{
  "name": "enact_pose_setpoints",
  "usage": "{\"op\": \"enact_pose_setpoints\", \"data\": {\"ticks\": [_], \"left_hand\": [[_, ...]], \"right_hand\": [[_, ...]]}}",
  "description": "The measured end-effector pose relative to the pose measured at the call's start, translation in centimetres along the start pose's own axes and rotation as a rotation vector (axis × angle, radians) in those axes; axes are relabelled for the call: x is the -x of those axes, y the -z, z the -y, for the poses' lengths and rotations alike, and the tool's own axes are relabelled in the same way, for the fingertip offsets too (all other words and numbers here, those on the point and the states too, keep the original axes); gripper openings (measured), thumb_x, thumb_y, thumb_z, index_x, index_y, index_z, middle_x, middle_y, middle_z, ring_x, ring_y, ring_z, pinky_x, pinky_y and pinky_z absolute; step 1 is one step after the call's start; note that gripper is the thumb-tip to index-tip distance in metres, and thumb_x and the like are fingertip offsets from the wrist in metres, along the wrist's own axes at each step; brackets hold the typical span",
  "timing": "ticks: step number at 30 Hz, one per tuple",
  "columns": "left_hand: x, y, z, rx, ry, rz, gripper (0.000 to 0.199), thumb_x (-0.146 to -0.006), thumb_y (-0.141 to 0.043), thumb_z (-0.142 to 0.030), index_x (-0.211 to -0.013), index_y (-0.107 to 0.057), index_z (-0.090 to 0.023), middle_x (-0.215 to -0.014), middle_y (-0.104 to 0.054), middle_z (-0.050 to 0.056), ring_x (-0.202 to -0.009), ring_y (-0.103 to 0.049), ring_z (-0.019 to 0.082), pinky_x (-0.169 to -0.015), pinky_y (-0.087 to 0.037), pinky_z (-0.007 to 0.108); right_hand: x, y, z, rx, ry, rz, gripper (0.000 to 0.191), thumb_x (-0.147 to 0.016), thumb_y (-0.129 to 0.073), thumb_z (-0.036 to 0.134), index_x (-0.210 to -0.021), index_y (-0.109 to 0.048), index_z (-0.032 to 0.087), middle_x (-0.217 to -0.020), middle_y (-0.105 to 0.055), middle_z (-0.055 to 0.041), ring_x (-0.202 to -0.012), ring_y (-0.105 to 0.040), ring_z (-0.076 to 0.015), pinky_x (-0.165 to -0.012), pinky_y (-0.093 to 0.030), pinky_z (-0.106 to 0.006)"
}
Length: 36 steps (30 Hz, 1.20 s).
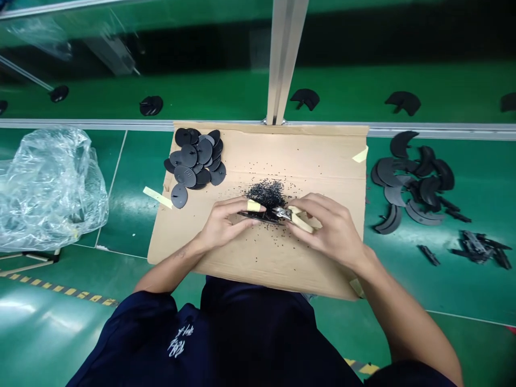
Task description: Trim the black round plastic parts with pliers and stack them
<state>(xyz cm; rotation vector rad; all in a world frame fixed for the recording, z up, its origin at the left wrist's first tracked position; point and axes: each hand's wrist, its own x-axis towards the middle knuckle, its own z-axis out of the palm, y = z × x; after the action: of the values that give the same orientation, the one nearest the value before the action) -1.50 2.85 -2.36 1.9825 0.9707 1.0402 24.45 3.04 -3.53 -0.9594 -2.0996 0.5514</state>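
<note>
Left hand [228, 221] pinches the dark flat piece [264, 217] near its end, thumb below and fingers above, with almost no gap beyond the piece's thickness; one finger wears a yellowish wrap [253, 205]. The grip at the end seems meant to leave the other end exposed to the tool. Right hand [336, 228] has its fingers curled, partly open, around the pale handles of the cutters [301, 223], metal nose angled inward at the piece; whether the blades are parted cannot be told. The piece is held over the cardboard [242, 263], beside the heap of black bits [266, 193], so the sheet probably serves to catch scraps. Dark discs [188, 156] overlap at the cardboard's far left corner, out of the hands' way. Curved black pieces [389, 172] lie off its right edge on the green surface [403, 279], slender black parts [479, 248] farther right; grouping by shape likely prevents mixing. The piece's full outline is hidden by fingers.
</note>
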Motion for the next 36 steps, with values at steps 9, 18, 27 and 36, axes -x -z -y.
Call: {"op": "enact_pose_setpoints", "data": {"ticks": [9, 18, 27, 36], "left_hand": [[-0.1, -0.2, 0.0, 0.004, -0.097, 0.002, 0.036, -0.088, -0.071, -0.005, -0.119, -0.077, -0.024, -0.106, -0.08, 0.007, -0.096, -0.075, 0.015, -0.081, -0.061, 0.026], [0.1, -0.6, 0.6, 0.081, -0.181, 0.005, 0.048, -0.086, -0.073, -0.002, -0.126, -0.074, -0.028, -0.106, -0.08, 0.007, -0.097, -0.077, 0.018, -0.08, -0.062, 0.028], [0.2, 0.0, 0.0, -0.052, -0.204, 0.01, 0.036, -0.091, -0.068, -0.007, -0.122, -0.073, -0.023, -0.101, -0.078, 0.008, -0.09, -0.074, 0.015, -0.076, -0.06, 0.025], [-0.4, 0.8, 0.3, -0.525, -0.238, 0.197, 0.033, -0.096, -0.049, -0.008, -0.124, -0.063, -0.019, -0.104, -0.066, 0.009, -0.092, -0.06, 0.02, -0.08, -0.053, 0.033]], "right_hand": [[0.0, -0.7, -0.2, 0.1, 0.106, 0.032, 0.025, -0.099, -0.057, 0.03, -0.116, -0.067, 0.015, -0.1, -0.073, -0.0107, -0.088, -0.068, -0.0211, -0.074, -0.055, -0.035], [0.0, -0.4, 0.2, 0.248, 0.152, 0.067, 0.026, -0.105, -0.05, 0.033, -0.111, -0.067, 0.014, -0.088, -0.072, -0.008, -0.079, -0.066, -0.0188, -0.065, -0.049, -0.031], [0.4, -1.0, -0.2, 0.248, 0.104, -0.005, 0.024, -0.105, -0.049, 0.03, -0.104, -0.068, 0.016, -0.084, -0.071, -0.0063, -0.073, -0.063, -0.0164, -0.061, -0.045, -0.03], [-0.2, -0.5, 0.0, 0.372, 0.033, 0.04, 0.018, -0.095, -0.061, 0.024, -0.111, -0.066, 0.016, -0.096, -0.072, -0.0098, -0.084, -0.062, -0.0214, -0.069, -0.044, -0.034]]}}
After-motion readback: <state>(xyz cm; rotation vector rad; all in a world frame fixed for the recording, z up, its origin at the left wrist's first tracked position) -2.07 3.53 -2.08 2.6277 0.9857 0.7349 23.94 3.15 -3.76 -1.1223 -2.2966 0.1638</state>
